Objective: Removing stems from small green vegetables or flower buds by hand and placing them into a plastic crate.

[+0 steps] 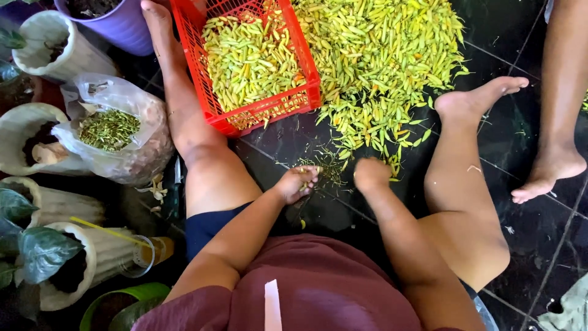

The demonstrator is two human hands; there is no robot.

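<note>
I sit on a dark tiled floor with my legs spread. My left hand [297,182] is cupped over a few small green stems, just above a little scatter of stems [324,165] on the floor. Close beside it, my right hand [371,173] is closed at the near edge of a big pile of yellow-green chili peppers [380,61]; what it holds is hidden. A red plastic crate [260,113], partly filled with the same peppers, stands between my left leg and the pile.
A clear plastic bag [119,132] of green stems lies left of my left leg. White and purple plant pots [55,46] line the left edge. Another person's bare leg and foot [551,165] stand at the right.
</note>
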